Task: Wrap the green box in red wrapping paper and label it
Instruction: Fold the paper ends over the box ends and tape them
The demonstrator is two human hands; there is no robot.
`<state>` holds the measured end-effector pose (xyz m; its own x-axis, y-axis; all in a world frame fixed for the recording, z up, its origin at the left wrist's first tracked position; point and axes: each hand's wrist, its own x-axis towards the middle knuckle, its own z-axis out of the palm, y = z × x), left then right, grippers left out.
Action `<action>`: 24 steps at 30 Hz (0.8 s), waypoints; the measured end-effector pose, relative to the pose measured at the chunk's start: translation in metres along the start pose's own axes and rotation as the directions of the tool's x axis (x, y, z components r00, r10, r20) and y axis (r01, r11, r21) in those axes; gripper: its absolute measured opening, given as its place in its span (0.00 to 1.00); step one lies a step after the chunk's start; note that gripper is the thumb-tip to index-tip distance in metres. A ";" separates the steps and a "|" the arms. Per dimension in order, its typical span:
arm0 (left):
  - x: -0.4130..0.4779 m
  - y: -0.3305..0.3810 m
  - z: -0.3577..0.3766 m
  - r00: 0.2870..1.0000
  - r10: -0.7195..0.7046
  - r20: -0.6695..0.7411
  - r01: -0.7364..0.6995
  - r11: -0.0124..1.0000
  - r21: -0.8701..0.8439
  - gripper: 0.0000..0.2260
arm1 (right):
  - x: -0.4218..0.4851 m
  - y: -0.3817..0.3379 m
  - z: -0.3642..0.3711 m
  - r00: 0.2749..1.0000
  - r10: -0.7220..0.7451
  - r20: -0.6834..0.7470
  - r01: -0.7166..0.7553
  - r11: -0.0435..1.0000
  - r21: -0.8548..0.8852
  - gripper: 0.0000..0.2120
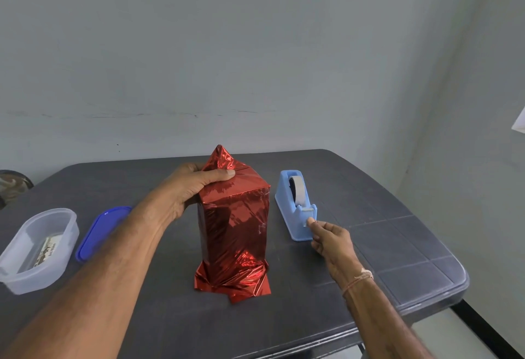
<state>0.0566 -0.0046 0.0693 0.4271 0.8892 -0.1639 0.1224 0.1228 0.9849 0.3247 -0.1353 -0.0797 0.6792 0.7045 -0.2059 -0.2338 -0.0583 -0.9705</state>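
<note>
A tall box wrapped in shiny red paper (234, 228) stands upright at the middle of the dark table (383, 245). Loose paper sticks up in a peak at its top and spreads crumpled round its base. None of the green box shows. My left hand (193, 188) grips the top left of the package, thumb pressing the folded paper down. To the right stands a light blue tape dispenser (295, 205) with a roll of tape. My right hand (326, 238) pinches the tape end at the dispenser's front cutter.
A clear plastic container (37, 247) with printed labels inside sits at the left edge, its blue lid (99, 233) lying beside it. The table's right edge and rounded corner are near my right arm. A grey wall rises behind.
</note>
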 end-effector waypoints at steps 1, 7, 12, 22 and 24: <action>0.000 0.000 0.000 1.000 -0.001 0.000 0.001 1.000 0.000 0.30 | 0.000 0.001 0.000 1.000 0.011 -0.007 -0.011 1.000 0.006 0.12; 0.000 0.001 0.001 1.000 0.005 0.012 -0.005 1.000 0.008 0.22 | 0.001 0.011 0.006 0.993 -0.067 -0.097 0.065 0.998 -0.026 0.13; 0.001 0.000 -0.001 1.000 0.004 0.016 -0.004 1.000 0.008 0.23 | 0.003 0.019 0.011 0.974 -0.135 -0.184 0.101 0.979 -0.179 0.11; 0.002 -0.001 -0.001 1.000 0.017 0.024 -0.017 1.000 0.010 0.20 | -0.040 -0.005 0.008 0.973 -0.094 0.211 0.109 0.992 -0.060 0.14; 0.003 -0.002 -0.002 0.999 0.020 0.026 -0.020 1.000 0.000 0.19 | -0.050 -0.028 0.012 0.927 -0.138 0.348 0.180 0.979 -0.092 0.17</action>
<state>0.0559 -0.0016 0.0671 0.4524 0.8799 -0.1456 0.1135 0.1051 0.9880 0.2893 -0.1603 -0.0409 0.4202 0.9073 -0.0134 -0.0421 0.0047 -0.9991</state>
